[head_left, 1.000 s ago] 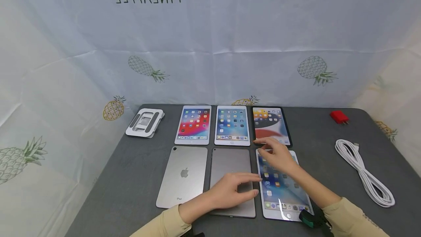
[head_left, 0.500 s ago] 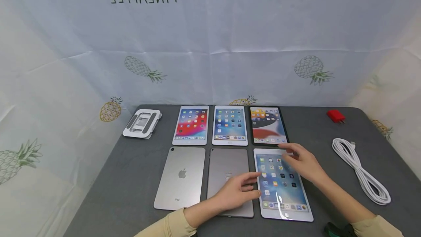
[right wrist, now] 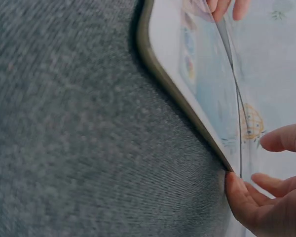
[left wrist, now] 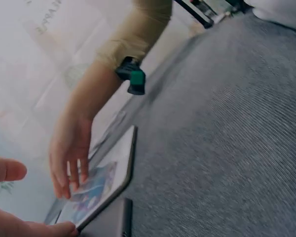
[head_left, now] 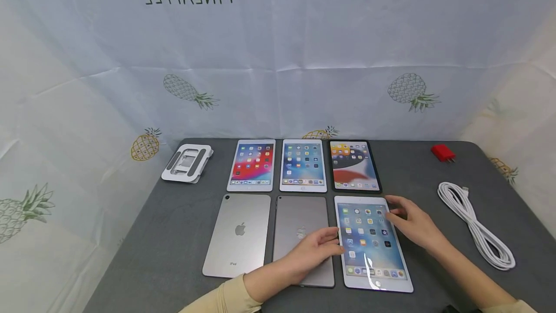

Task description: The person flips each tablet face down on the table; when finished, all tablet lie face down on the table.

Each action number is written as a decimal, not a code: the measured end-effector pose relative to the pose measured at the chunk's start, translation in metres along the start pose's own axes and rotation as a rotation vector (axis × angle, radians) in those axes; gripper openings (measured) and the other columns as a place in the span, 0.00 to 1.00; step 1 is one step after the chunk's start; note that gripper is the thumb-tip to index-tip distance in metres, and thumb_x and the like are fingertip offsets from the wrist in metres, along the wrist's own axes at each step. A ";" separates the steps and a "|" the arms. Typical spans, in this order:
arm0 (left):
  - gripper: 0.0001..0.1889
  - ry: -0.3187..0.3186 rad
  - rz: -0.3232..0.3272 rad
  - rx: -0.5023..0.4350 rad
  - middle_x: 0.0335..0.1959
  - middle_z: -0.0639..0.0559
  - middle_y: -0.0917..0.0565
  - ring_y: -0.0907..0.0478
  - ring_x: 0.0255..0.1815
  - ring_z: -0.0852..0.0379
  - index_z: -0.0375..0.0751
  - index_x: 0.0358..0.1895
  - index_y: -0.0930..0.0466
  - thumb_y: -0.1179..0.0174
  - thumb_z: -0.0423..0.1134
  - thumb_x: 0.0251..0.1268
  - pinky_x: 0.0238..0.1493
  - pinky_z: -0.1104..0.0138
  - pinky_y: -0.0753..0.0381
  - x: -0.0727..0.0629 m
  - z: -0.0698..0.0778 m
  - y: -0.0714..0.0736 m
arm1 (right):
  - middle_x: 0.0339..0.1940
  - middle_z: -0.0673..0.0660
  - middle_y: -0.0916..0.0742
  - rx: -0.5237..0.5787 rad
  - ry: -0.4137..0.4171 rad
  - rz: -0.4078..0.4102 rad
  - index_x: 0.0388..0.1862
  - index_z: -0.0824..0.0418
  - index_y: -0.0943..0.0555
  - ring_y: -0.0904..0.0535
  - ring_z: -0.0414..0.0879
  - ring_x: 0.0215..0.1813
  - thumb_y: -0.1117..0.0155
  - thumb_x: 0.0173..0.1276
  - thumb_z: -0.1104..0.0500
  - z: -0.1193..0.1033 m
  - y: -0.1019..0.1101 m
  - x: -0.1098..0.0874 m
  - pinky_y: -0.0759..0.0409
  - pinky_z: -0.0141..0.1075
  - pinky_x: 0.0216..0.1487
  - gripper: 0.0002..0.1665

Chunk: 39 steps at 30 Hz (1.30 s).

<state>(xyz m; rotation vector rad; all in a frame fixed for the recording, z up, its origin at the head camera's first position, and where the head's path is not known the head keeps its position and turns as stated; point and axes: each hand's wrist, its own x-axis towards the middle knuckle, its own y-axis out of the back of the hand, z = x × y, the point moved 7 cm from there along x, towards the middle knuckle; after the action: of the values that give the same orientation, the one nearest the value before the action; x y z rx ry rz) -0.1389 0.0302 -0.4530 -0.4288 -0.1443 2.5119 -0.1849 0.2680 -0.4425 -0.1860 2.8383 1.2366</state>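
Observation:
A white-framed tablet (head_left: pixel 371 245) lies screen up at the front right of two rows of tablets. My right hand (head_left: pixel 414 221) is at its upper right edge, fingertips touching the side in the right wrist view, thumb held apart. Over the grey tablet (head_left: pixel 299 216), which lies back up, reaches my left hand (head_left: pixel 312 252), its fingertips right at the white tablet's left edge. Both hands have relaxed, slightly bent fingers and grip nothing. To the left is a silver tablet (head_left: pixel 236 235), back up with a logo.
Behind lie a tablet with a red screen (head_left: pixel 252 165), another white tablet (head_left: pixel 303 165) and a black-framed tablet (head_left: pixel 355 165). A folded white stand (head_left: pixel 187 163) is at the back left. On the right are a red charger plug (head_left: pixel 443 152) and a coiled white cable (head_left: pixel 473 226).
My right hand has moved from the white tablet's top, near the black-framed one, right and down to its right edge. My left hand has stayed by the left edge, shifting slightly.

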 end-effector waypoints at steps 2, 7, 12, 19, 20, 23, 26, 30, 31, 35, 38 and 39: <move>0.33 0.023 -0.007 -0.079 0.67 0.34 0.31 0.33 0.69 0.45 0.23 0.70 0.42 0.42 0.34 0.64 0.68 0.55 0.35 0.002 0.000 0.001 | 0.61 0.71 0.26 0.027 -0.017 -0.033 0.69 0.70 0.36 0.23 0.59 0.53 0.43 0.74 0.54 0.002 0.000 -0.001 0.21 0.47 0.45 0.32; 0.34 0.061 -0.014 -0.236 0.67 0.32 0.32 0.32 0.67 0.45 0.22 0.71 0.44 0.43 0.31 0.64 0.66 0.58 0.32 0.003 0.001 0.005 | 0.64 0.74 0.29 0.118 -0.048 -0.127 0.71 0.72 0.39 0.23 0.62 0.56 0.44 0.75 0.53 0.006 0.000 -0.004 0.20 0.47 0.48 0.35; 0.33 0.049 -0.008 -0.333 0.65 0.32 0.30 0.30 0.66 0.45 0.21 0.70 0.43 0.42 0.28 0.63 0.66 0.58 0.31 0.002 0.001 0.006 | 0.65 0.75 0.30 0.215 -0.068 -0.163 0.71 0.75 0.41 0.23 0.61 0.57 0.44 0.75 0.53 0.010 0.001 -0.004 0.17 0.40 0.47 0.36; 0.29 0.032 0.081 -0.375 0.58 0.36 0.25 0.23 0.50 0.58 0.21 0.66 0.37 0.41 0.28 0.62 0.58 0.66 0.25 0.005 -0.002 0.008 | 0.66 0.75 0.32 0.251 -0.079 -0.190 0.71 0.74 0.42 0.25 0.62 0.59 0.45 0.75 0.51 0.010 0.000 -0.006 0.18 0.38 0.48 0.37; 0.29 0.032 0.096 -0.377 0.58 0.37 0.24 0.22 0.49 0.58 0.21 0.66 0.36 0.41 0.28 0.62 0.56 0.67 0.24 0.005 -0.002 0.008 | 0.66 0.75 0.32 0.253 -0.077 -0.191 0.72 0.74 0.42 0.26 0.62 0.59 0.45 0.75 0.51 0.009 -0.001 -0.007 0.19 0.37 0.48 0.37; 0.28 0.031 0.127 -0.369 0.57 0.38 0.24 0.22 0.49 0.58 0.20 0.65 0.36 0.41 0.26 0.62 0.55 0.67 0.24 0.006 -0.004 0.007 | 0.67 0.75 0.31 0.245 -0.069 -0.196 0.72 0.73 0.41 0.26 0.61 0.59 0.46 0.75 0.51 0.008 -0.001 -0.009 0.21 0.35 0.45 0.37; 0.27 0.027 0.129 -0.349 0.56 0.39 0.23 0.23 0.50 0.57 0.19 0.64 0.35 0.42 0.25 0.62 0.56 0.66 0.24 0.008 -0.004 0.003 | 0.67 0.75 0.32 0.246 -0.061 -0.199 0.72 0.74 0.42 0.26 0.61 0.59 0.46 0.76 0.52 0.006 -0.003 -0.011 0.22 0.33 0.44 0.36; 0.28 0.038 0.115 -0.355 0.58 0.38 0.26 0.24 0.54 0.54 0.19 0.66 0.37 0.42 0.24 0.63 0.60 0.59 0.26 0.010 -0.003 -0.004 | 0.66 0.75 0.32 0.247 -0.048 -0.201 0.72 0.75 0.42 0.26 0.60 0.59 0.45 0.76 0.54 0.004 -0.004 -0.013 0.22 0.32 0.44 0.36; 0.29 0.044 0.109 -0.363 0.60 0.37 0.27 0.24 0.55 0.52 0.20 0.67 0.39 0.43 0.24 0.63 0.61 0.57 0.27 0.010 -0.003 -0.005 | 0.66 0.75 0.32 0.247 -0.047 -0.199 0.72 0.75 0.42 0.26 0.61 0.59 0.45 0.76 0.54 0.004 -0.004 -0.013 0.22 0.32 0.44 0.36; 0.33 0.065 0.087 -0.398 0.66 0.33 0.32 0.27 0.61 0.45 0.20 0.70 0.46 0.43 0.24 0.64 0.64 0.50 0.30 0.009 -0.005 -0.008 | 0.66 0.75 0.31 0.225 -0.054 -0.202 0.72 0.74 0.42 0.27 0.63 0.60 0.45 0.76 0.53 0.002 -0.004 -0.012 0.21 0.40 0.48 0.36; 0.33 0.057 0.068 -0.421 0.66 0.32 0.32 0.27 0.63 0.44 0.20 0.71 0.48 0.45 0.24 0.64 0.64 0.50 0.30 0.009 -0.005 -0.009 | 0.65 0.74 0.29 0.128 -0.030 -0.162 0.71 0.72 0.38 0.26 0.63 0.58 0.43 0.74 0.51 -0.002 -0.003 -0.009 0.22 0.48 0.49 0.36; 0.33 0.051 0.063 -0.425 0.66 0.33 0.31 0.27 0.63 0.44 0.21 0.71 0.47 0.45 0.24 0.64 0.64 0.51 0.30 0.009 -0.005 -0.008 | 0.64 0.73 0.28 0.085 -0.003 -0.130 0.70 0.71 0.36 0.26 0.63 0.58 0.42 0.73 0.52 -0.006 -0.002 -0.007 0.22 0.50 0.49 0.35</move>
<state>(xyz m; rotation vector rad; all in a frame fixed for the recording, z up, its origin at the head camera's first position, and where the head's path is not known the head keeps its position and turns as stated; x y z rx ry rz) -0.1397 0.0422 -0.4583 -0.6733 -0.6610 2.5236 -0.1780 0.2630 -0.4395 -0.3584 2.8176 1.0888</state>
